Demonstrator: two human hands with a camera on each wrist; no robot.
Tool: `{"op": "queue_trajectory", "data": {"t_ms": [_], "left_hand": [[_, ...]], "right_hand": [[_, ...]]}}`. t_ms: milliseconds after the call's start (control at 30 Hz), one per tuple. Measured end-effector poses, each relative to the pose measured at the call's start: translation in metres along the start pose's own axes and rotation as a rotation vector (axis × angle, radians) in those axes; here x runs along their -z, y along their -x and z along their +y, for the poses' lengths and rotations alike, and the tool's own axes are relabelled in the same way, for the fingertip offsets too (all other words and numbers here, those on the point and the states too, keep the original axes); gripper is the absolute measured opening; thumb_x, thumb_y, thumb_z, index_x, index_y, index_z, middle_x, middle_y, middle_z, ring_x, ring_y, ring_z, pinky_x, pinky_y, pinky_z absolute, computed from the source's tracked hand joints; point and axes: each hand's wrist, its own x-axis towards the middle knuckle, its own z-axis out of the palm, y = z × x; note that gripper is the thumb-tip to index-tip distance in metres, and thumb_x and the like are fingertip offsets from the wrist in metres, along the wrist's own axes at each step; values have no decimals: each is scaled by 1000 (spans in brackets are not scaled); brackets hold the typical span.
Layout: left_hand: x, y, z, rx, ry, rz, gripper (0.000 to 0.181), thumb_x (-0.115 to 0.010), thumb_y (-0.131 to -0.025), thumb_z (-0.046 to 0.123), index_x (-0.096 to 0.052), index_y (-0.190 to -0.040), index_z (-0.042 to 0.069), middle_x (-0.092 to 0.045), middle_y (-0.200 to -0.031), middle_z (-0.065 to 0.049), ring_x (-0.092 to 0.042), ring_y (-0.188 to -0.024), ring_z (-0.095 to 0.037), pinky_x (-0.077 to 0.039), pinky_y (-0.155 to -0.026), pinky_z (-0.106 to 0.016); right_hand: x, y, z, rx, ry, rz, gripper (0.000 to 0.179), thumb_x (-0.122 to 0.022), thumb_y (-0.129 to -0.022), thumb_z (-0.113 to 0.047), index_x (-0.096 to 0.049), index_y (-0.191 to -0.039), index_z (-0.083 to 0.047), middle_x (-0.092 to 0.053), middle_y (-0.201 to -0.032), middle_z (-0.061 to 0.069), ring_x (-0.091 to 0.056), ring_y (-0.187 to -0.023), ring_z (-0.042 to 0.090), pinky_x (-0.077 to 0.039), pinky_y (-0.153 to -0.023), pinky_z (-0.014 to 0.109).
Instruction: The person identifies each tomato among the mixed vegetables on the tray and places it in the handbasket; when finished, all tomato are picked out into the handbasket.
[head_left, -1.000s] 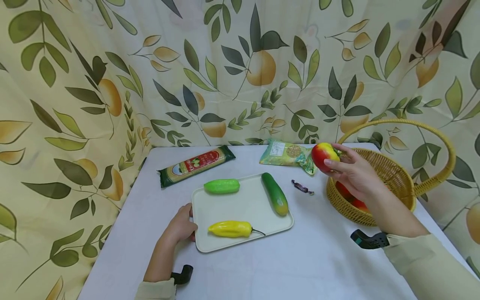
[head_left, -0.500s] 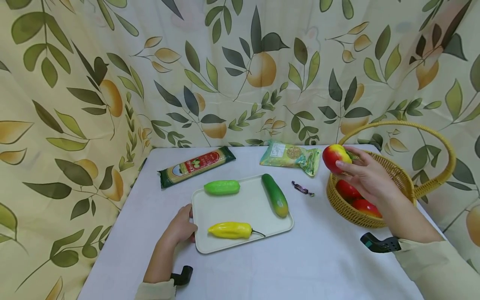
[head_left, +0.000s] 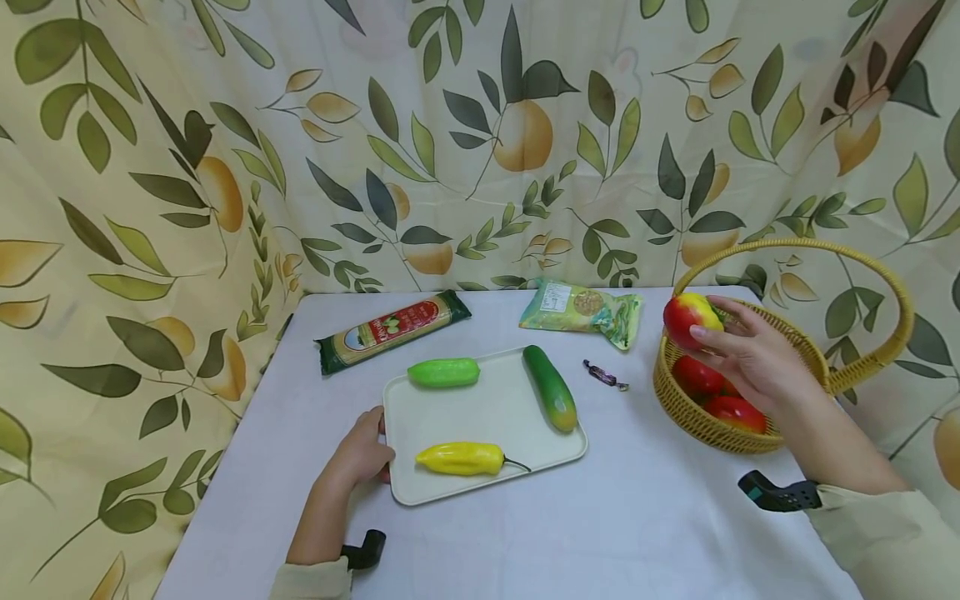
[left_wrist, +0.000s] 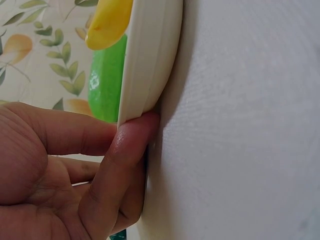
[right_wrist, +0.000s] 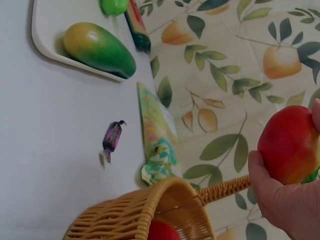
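At the left end of a white tray, my left hand pinches the rim, thumb above and fingers below in the left wrist view. A yellow pepper, a short light green vegetable and a dark green cucumber-like vegetable lie on the tray. My right hand holds a red and yellow fruit with a bit of green leaf, raised over the left rim of a wicker basket. Inside the basket, partly hidden by that hand, are red fruits.
A wrapped candy lies between tray and basket. Behind the tray are a long green-ended packet and a pale green food bag. The basket's tall handle arches up, and a patterned curtain hangs behind the table.
My right hand has carried the red and yellow fruit rightward and slightly down, from beside the food bag to over the basket's rim. The left hand and tray have stayed put.
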Motion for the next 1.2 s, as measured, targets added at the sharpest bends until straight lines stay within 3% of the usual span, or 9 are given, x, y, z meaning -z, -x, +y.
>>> {"op": "queue_trajectory", "data": {"t_ms": [333,733,1200], "left_hand": [[0,0,-1,-8,-1,-2,59,-64,-77,-5,-47,-133,-4,-48,-109,-13,-52,-95,-28,-44,-76,-37],[0,1,1,-4,-3,-6,64,-64,-79,-5,-44,-139,-5,-48,-113,-15,-51,-99,-31,-44,-80,-39],[0,3,-1,-44,-10,-8,37,-61,-75,-6,-52,-110,1,-47,-107,-15,-51,-91,-29,-43,-74,-38]], "right_hand": [[17,6,3,26,11,-9,63,-58,-98,0,-34,-150,-26,-37,-132,-2,-50,-113,13,-56,-83,30],[32,9,1,-28,83,29,73,-61,-98,-3,-27,-156,-30,-37,-129,-6,-54,-106,10,-56,-82,27],[51,17,-2,-44,281,124,81,-70,-94,-12,-27,-158,-36,-38,-123,-10,-46,-106,10,-55,-76,21]]}}
